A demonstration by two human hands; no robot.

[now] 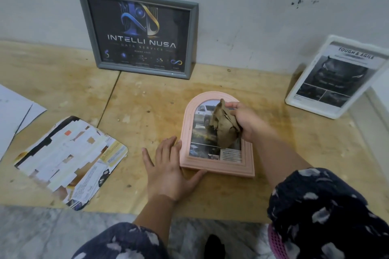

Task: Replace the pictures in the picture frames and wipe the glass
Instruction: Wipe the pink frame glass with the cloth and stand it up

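At centre right of the picture the right hand [246,121] clutches a crumpled cloth [223,126] on the pink arched frame [216,166], steadied by the flat, released left hand [168,168]; hard rubbing could skid it across the desk [147,101].

Pink arched picture frame [217,134]: flat on plywood, glass up, truck photo inside; crumpled brown cloth [223,126] resting on the glass.
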